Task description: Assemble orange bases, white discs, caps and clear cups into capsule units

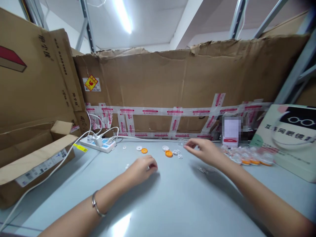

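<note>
My left hand (142,169) hovers over the table with its fingers curled in toward the thumb. Whether anything is inside them is hidden. Small white pieces (127,166) lie just behind it. My right hand (203,149) reaches forward, thumb and fingers apart, its fingertips beside a clear plastic piece (181,143) at the back; contact cannot be made out. Between the hands lie an orange ring-shaped part (169,153), a white round part (165,148) and several small white perforated pieces (180,156). Another orange ring (144,150) and white disc (139,148) sit farther left. More white pieces (202,170) lie under my right forearm.
Several clear domed containers with orange bases (254,159) stand at the right, near a pale green printed bag (283,141). At the left are a power strip (98,143) with white cables and an open cardboard box (37,158). Taped cardboard (158,85) walls the back.
</note>
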